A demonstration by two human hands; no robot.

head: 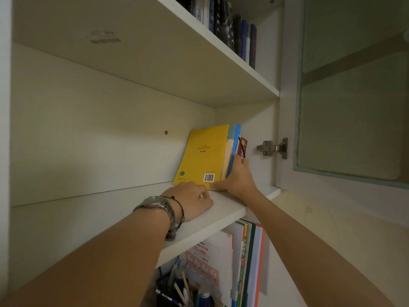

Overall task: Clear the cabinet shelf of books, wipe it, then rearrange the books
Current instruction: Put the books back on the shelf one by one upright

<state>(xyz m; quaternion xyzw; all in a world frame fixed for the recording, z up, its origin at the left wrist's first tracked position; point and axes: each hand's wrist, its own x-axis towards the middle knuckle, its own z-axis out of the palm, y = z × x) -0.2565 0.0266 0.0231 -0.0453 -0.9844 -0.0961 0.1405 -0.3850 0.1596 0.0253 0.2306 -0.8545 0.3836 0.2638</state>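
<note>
- Two hands reached onto the middle shelf [221,209]: the left hand [190,200] and the right hand [238,178].
- About four books [205,156] stood there; the exact count was unclear.
- Three shelves showed.
- One wristwatch [159,207] was worn.
- One hinge [273,148] held one glass door [354,89].
- One pen holder [181,291] sat below.

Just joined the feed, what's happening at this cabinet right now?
A person is working on the middle shelf. Their right hand grips a small group of upright books at the shelf's right end, thumb by the yellow book, fingers by the blue one. The left hand, wristwatch on, rests curled on the shelf in front of them.
</note>
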